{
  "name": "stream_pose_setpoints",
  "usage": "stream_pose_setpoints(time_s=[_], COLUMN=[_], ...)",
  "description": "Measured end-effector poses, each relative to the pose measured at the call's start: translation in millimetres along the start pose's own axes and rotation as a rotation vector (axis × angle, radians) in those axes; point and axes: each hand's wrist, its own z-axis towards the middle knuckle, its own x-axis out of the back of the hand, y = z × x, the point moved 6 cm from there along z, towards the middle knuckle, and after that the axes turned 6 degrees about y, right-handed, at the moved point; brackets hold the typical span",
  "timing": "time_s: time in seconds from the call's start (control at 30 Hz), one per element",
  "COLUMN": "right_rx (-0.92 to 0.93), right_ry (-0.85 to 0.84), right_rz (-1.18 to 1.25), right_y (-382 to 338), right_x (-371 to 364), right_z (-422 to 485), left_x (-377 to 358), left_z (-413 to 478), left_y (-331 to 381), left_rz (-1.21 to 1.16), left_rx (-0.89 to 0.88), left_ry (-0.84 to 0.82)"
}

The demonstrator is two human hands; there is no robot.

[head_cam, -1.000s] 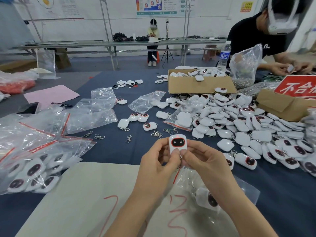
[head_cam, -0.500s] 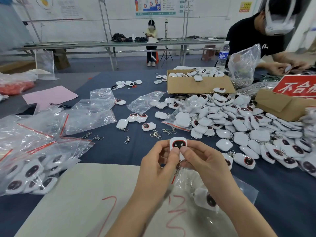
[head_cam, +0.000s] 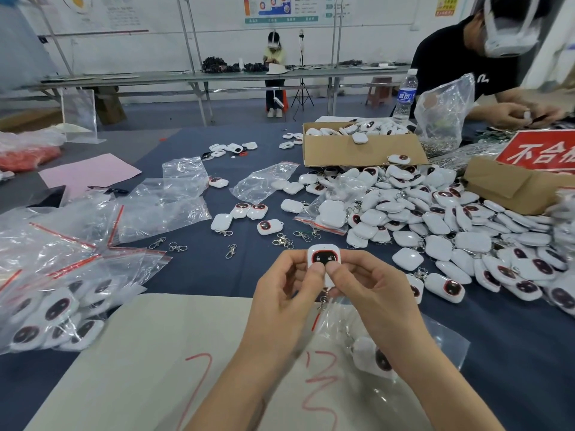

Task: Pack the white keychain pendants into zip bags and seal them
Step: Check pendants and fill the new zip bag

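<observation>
Head view: the left hand (head_cam: 289,293) and the right hand (head_cam: 370,293) both pinched one white keychain pendant (head_cam: 324,258), with both thumbs pressed side by side on the lower part of its front and the remaining fingers curled behind it. The pendant was held upright above the far edge of the pale sheet (head_cam: 140,353), its dark red-rimmed face toward the camera, and its metal clasp (head_cam: 323,301) hung below it between the two palms. A clear zip bag (head_cam: 435,346) lay on the right part of the sheet, partly under the right wrist, with a bagged pendant (head_cam: 370,357) visible inside; whether its red seal strip was closed could not be determined. Left of the sheet lay filled bags (head_cam: 56,312) holding several pendants each, with empty bags (head_cam: 165,209) beyond the sheet's far left corner. Loose clasps (head_cam: 231,251) lay on the blue cloth (head_cam: 513,353) just beyond the sheet's far edge. A large heap of pendants (head_cam: 451,219) spread beyond and to the right of the sheet. A cardboard box (head_cam: 357,150) containing more pendants stood well beyond the sheet, behind the heap.
</observation>
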Motion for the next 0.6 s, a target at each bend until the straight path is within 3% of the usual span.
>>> stream_pose_setpoints(time_s=[0.27, 0.6], right_rx=[-0.063, -0.005], right_ry=[-0.070, -0.018], right_rz=[0.050, 0.017], right_y=[7.4, 5.8], right_x=[-1.9, -2.3], right_z=[0.3, -1.2], left_x=[0.5, 0.5], left_z=[-0.6, -3.2], left_y=[-2.3, 0.5], left_rz=[0.069, 0.063], left_rx=[-0.048, -0.025], left_ry=[0.056, 0.104])
